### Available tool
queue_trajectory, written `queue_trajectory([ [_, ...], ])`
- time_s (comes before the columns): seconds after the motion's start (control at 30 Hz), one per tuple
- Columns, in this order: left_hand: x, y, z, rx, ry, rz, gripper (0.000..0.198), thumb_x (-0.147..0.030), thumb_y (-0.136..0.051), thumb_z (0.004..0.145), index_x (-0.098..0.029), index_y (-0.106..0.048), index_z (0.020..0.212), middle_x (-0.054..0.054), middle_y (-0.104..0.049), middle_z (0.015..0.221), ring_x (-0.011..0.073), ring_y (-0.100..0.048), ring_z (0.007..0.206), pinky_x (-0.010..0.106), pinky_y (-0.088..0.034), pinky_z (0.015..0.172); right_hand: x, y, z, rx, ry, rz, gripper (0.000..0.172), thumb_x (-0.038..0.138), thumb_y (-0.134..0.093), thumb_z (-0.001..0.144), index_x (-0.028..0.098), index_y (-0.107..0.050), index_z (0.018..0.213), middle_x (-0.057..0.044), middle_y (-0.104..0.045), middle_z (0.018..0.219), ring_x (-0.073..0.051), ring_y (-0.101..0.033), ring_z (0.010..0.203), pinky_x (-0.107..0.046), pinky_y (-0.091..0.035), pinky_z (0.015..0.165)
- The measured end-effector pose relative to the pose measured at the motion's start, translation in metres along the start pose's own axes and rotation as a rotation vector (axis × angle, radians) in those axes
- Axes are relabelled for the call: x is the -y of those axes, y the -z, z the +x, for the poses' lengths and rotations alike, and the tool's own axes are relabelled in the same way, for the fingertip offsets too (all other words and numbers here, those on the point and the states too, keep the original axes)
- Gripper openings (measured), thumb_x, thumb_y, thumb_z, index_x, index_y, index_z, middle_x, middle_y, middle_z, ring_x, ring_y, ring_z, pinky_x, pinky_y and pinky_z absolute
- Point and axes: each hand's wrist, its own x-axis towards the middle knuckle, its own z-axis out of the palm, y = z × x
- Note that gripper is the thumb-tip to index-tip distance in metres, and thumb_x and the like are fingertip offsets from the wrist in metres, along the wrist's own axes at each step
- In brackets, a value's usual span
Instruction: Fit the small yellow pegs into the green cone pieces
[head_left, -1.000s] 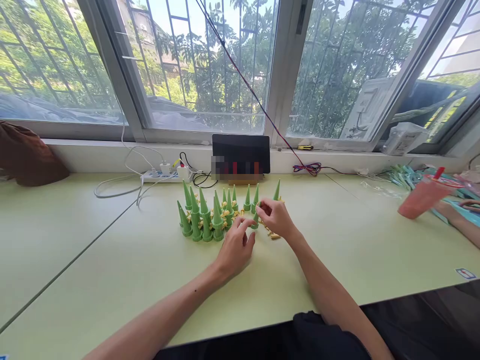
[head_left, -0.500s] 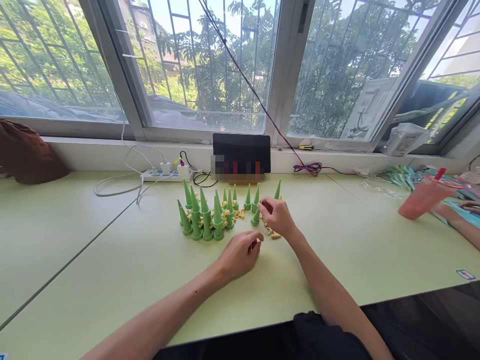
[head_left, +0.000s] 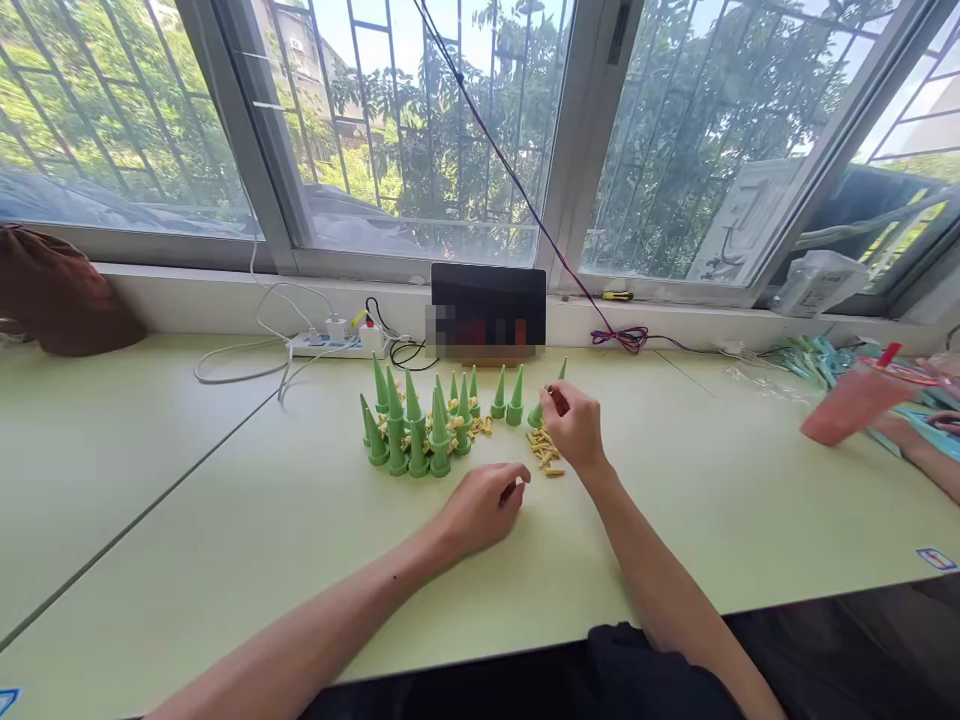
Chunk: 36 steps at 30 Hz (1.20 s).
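Observation:
My right hand (head_left: 574, 425) is closed in a pinch on the tip of a green cone (head_left: 535, 414), which leans at the right end of the cone row. Behind the fingers shows the tip of another cone (head_left: 562, 368). Loose yellow pegs (head_left: 545, 452) lie in a small pile left of my right wrist. My left hand (head_left: 484, 508) rests on the table in front of the cones, fingers loosely curled, with nothing visible in them. To its upper left stand several green cones (head_left: 418, 455), some stacked, with small yellow pieces among them. Two single cones (head_left: 514, 400) stand further right.
A dark screen (head_left: 487, 290) stands against the sill behind the cones. At back left is a power strip (head_left: 326, 347) with cables. A bundled cable (head_left: 621, 338) lies at back right. On the right are a red drink cup (head_left: 847, 400) and another person's arm (head_left: 919, 445).
My right hand has moved right and slightly back, carrying the green cone away from the row's front. More of the yellow pegs shows. My left hand has stayed in place.

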Motion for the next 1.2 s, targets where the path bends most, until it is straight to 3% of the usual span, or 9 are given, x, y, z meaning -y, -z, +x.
queue_trajectory([
  [0.2, -0.001, 0.001, 0.0, 0.009, 0.001, 0.006, 0.023, -0.015, -0.044, 0.087, -0.018, -0.066, 0.093, 0.001, -0.06, 0.066, 0.0132, -0.051, 0.058, 0.024, -0.036, 0.058, -0.005, -0.004, -0.001, 0.037, -0.014, -0.008, 0.025, 0.034, -0.046, 0.095, 0.018, -0.064, 0.091, -0.002, -0.064, 0.067, -0.015, -0.055, 0.058, -0.025, -0.041, 0.062],
  [0.43, -0.001, 0.001, 0.0, 0.008, -0.013, 0.006, 0.022, -0.015, -0.044, 0.087, -0.019, -0.066, 0.092, 0.001, -0.06, 0.065, 0.0133, -0.051, 0.058, 0.024, -0.036, 0.058, -0.01, -0.009, -0.002, 0.015, -0.017, -0.002, 0.025, 0.033, -0.045, 0.096, 0.018, -0.064, 0.091, -0.004, -0.068, 0.072, -0.016, -0.059, 0.062, -0.025, -0.043, 0.064],
  [0.97, 0.001, -0.001, 0.0, -0.002, -0.034, -0.012, 0.021, -0.016, -0.045, 0.087, -0.019, -0.066, 0.093, 0.0, -0.059, 0.064, 0.0134, -0.052, 0.057, 0.025, -0.037, 0.058, -0.025, -0.021, 0.0, 0.159, -0.029, -0.047, 0.028, 0.03, -0.039, 0.098, 0.018, -0.063, 0.091, -0.005, -0.065, 0.073, -0.015, -0.052, 0.051, -0.027, -0.039, 0.059],
  [1.2, 0.001, 0.0, 0.0, 0.013, -0.034, -0.003, 0.021, -0.016, -0.045, 0.087, -0.019, -0.065, 0.091, 0.0, -0.058, 0.064, 0.0135, -0.051, 0.058, 0.024, -0.036, 0.059, -0.026, -0.024, 0.006, 0.142, -0.016, -0.09, 0.031, 0.032, -0.037, 0.099, 0.018, -0.063, 0.089, -0.005, -0.062, 0.068, -0.017, -0.054, 0.055, -0.027, -0.038, 0.06],
])
